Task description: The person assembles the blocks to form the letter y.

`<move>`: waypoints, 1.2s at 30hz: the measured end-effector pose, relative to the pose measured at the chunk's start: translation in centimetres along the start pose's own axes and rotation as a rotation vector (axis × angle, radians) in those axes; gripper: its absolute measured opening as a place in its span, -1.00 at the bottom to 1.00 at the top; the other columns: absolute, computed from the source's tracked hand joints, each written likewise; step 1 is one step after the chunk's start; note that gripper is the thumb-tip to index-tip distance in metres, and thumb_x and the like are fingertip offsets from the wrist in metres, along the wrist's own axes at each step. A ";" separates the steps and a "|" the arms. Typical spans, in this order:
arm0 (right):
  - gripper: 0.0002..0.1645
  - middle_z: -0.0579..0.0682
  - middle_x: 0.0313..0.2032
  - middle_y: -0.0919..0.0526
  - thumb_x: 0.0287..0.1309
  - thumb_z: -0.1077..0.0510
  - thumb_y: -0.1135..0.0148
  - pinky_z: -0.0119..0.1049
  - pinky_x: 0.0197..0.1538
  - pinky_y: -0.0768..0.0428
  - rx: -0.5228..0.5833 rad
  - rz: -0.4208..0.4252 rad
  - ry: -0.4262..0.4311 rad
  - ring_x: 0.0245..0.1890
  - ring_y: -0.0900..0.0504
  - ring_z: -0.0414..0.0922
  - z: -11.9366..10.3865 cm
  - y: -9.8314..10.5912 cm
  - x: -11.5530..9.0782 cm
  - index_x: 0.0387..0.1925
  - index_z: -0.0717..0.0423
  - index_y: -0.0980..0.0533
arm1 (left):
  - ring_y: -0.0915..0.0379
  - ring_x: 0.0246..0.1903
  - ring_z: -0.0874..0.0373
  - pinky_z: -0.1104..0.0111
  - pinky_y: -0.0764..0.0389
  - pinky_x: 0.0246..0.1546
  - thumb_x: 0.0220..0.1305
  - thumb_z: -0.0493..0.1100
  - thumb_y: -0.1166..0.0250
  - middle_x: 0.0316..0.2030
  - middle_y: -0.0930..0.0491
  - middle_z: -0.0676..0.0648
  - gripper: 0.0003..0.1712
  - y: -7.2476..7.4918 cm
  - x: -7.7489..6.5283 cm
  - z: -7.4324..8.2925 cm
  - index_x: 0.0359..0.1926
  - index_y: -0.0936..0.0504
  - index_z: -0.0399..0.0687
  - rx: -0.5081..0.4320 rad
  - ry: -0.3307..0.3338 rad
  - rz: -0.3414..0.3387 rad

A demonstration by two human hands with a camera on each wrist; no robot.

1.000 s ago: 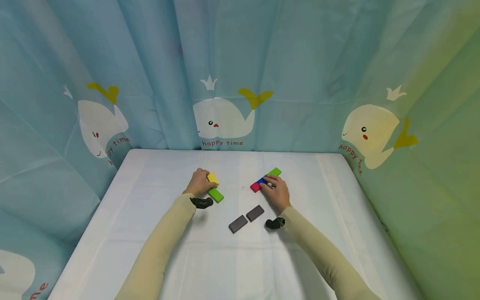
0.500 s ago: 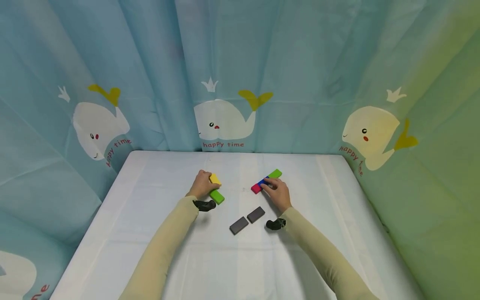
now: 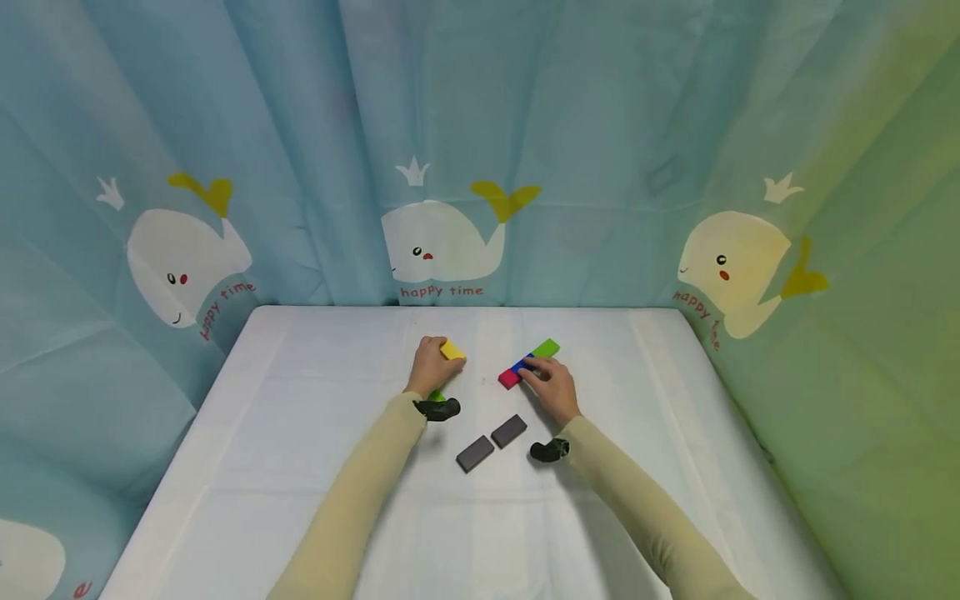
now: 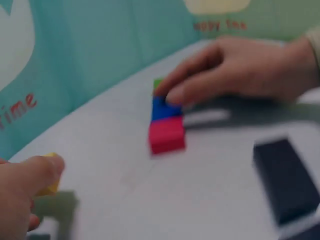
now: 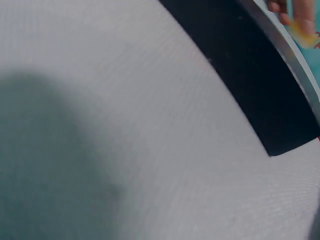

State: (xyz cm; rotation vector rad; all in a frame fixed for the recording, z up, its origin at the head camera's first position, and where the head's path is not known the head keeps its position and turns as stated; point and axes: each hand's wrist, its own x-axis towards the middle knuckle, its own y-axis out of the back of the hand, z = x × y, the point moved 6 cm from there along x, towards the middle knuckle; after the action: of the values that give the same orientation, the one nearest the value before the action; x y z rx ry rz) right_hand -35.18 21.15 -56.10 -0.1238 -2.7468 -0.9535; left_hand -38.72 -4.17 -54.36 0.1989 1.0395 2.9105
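Note:
In the head view my left hand pinches a yellow block between thumb and fingers. The left wrist view shows this block raised above the tabletop, over its shadow. A green block lies partly hidden below that hand. To the right, a red block, a blue block and another green block lie end to end in a slanting row. My right hand holds the blue block in the middle, its thumb and index finger on it.
Two dark grey blocks, a nearer one and a farther one, lie end to end with a small gap, in front of the row. The white-covered table ends at a blue whale-print curtain.
My left hand has lifted the yellow block away from the left green block and carried it to the right. The right hand stays at the blue block.

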 end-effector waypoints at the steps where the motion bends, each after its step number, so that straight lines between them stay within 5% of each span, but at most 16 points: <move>1: -0.55 0.21 0.02 -0.60 0.21 0.06 -0.36 -0.07 -0.04 -0.45 -0.004 -0.002 0.007 -0.17 -0.52 0.05 -0.1 0.0 0.0 0.07 0.20 -0.62 | -0.39 0.01 -0.13 0.14 -0.44 0.12 0.16 -0.10 -0.44 0.07 -0.41 -0.35 -0.29 -0.3 0.1 0.4 0.22 -0.45 -0.44 -0.033 0.008 0.025; 8: -0.57 0.20 -0.03 -0.62 0.19 0.08 -0.37 -0.09 -0.08 -0.44 0.027 0.005 0.034 -0.21 -0.50 0.05 -0.3 0.0 0.1 0.05 0.19 -0.63 | -0.42 0.04 -0.08 0.19 -0.44 0.14 0.17 -0.19 -0.44 0.05 -0.47 -0.30 -0.42 -2.6 0.5 1.6 0.17 -0.53 -0.38 0.004 0.095 0.047; 18: -0.56 0.18 -0.04 -0.62 0.20 0.07 -0.36 -0.06 -0.04 -0.47 0.004 -0.009 0.024 -0.18 -0.53 0.05 -0.5 -0.2 0.1 0.07 0.19 -0.62 | -0.47 0.05 -0.03 0.20 -0.48 0.12 0.17 -0.23 -0.44 0.06 -0.50 -0.24 -0.43 -3.4 0.5 2.1 0.20 -0.54 -0.29 -0.020 0.195 0.071; 26: -0.54 0.18 -0.03 -0.62 0.18 0.08 -0.38 -0.08 -0.05 -0.47 -0.023 -0.003 0.030 -0.17 -0.53 0.03 -0.3 -0.2 0.2 0.08 0.19 -0.62 | -0.49 -0.06 -0.03 0.25 -0.53 0.01 0.09 -0.29 -0.44 -0.03 -0.52 -0.28 -0.47 -5.2 0.6 3.3 0.10 -0.58 -0.39 -0.031 0.104 0.059; 36: -0.56 0.16 -0.05 -0.62 0.17 0.09 -0.39 -0.08 -0.05 -0.47 -0.021 0.004 0.011 -0.17 -0.52 0.03 -0.1 0.1 -0.1 0.07 0.17 -0.63 | -0.46 0.04 -0.02 0.21 -0.47 0.12 0.20 -0.25 -0.40 0.07 -0.50 -0.25 -0.44 -6.0 -0.3 4.7 0.21 -0.52 -0.31 -0.003 0.115 -0.026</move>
State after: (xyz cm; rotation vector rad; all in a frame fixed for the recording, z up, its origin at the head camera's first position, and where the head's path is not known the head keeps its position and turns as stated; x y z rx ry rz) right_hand -35.03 21.14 -56.04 -0.1277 -2.7260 -0.9798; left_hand -37.83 3.40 -54.58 0.0172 1.0442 2.9307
